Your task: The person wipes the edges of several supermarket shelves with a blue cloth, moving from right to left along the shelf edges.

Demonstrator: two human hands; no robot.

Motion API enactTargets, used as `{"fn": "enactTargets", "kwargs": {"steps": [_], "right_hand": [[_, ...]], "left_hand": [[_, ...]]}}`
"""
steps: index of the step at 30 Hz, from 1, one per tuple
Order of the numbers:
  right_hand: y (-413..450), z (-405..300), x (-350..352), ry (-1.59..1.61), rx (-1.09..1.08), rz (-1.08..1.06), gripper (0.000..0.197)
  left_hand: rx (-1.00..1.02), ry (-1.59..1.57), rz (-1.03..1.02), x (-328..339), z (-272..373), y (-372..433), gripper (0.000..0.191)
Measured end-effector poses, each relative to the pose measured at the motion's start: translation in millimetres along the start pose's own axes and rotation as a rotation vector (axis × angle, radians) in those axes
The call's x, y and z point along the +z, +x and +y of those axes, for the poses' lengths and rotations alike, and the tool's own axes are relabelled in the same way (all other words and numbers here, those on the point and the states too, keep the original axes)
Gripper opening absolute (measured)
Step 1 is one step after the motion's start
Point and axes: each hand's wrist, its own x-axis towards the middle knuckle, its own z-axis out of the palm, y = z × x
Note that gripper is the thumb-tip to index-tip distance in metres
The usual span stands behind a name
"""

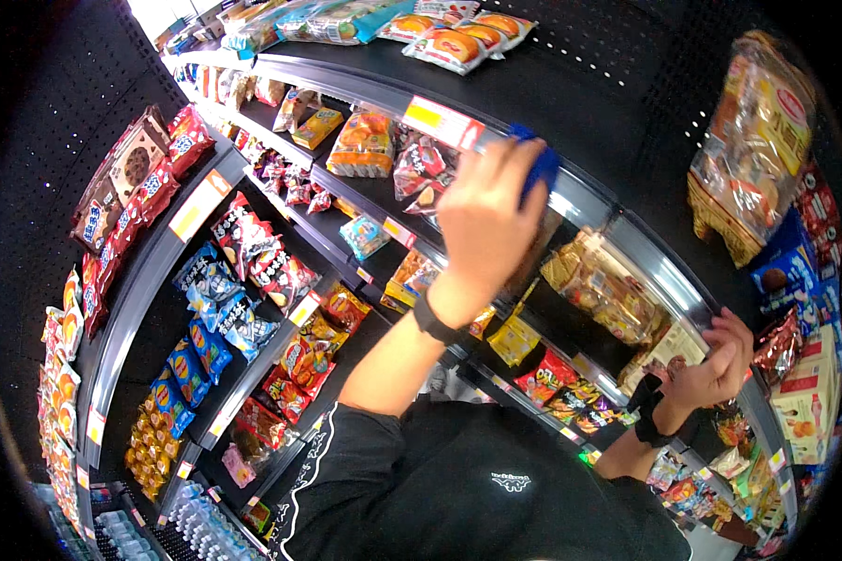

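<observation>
My left hand presses a dark blue cloth onto the metal front edge of a black store shelf, just right of a red, white and yellow price tag. A dark band circles that wrist. Farther right, my right hand rests at the same shelf's front edge, its fingers bent over it; whether it holds anything is hard to tell. A black band or strap is at the right wrist. Clear bags of snacks lie on the tier below, between the two hands.
Packaged cakes lie on the upper shelf at the back. A large clear snack bag stands on it at right, near blue packs. Lower tiers hold many snack packets. Another shelf unit at left carries red packs and chip bags.
</observation>
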Motion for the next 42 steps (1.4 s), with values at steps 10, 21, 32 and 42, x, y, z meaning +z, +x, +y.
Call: {"fn": "enactTargets", "kwargs": {"steps": [10, 21, 32, 42], "right_hand": [[-39, -44, -4, 0.601, 0.059, -0.193, 0.033], [-204, -132, 59, 1.038, 0.618, -0.978, 0.057], [-72, -299, 201, 0.975, 0.083, -0.594, 0.053], [-122, -508, 217, 0.984, -0.327, -0.614, 0.047]], "left_hand": [[-0.009, -0.46, -0.251, -2, 93, -75, 0.041], [-0.966, -0.799, -0.473, -142, 10, -199, 0.04], [-0.143, 0.92, 0.201, -419, -91, -131, 0.036], [-0.212, 1.13, 0.162, -486, -151, -117, 0.055]]}}
